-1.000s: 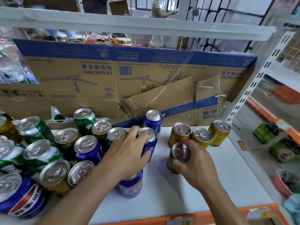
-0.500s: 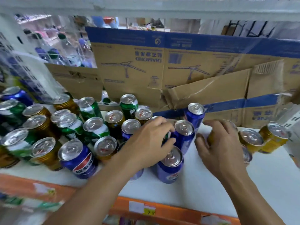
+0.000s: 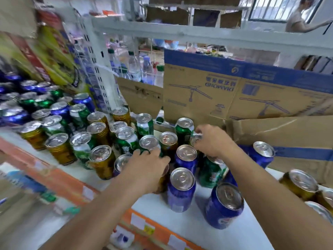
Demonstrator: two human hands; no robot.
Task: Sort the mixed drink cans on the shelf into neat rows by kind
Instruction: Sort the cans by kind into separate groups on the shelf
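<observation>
Mixed green, gold and blue drink cans stand crowded on the white shelf. My left hand lies over a dark gold can, fingers curled down around it, fingertips against a green can. My right hand reaches further back and pinches the rim of a can whose body is hidden. Blue cans stand in front of the hands, one more at the back right. Gold cans stand at the far right.
A torn cardboard box backs the shelf. A perforated white upright separates a neighbouring bay holding several more cans. An orange price strip runs along the front edge. Water bottles stand behind. A person stands in the far background.
The view has swung left. My right hand left the gold cans at the right and now pinches a can top in the mixed cluster. My left hand shifted onto another can.
</observation>
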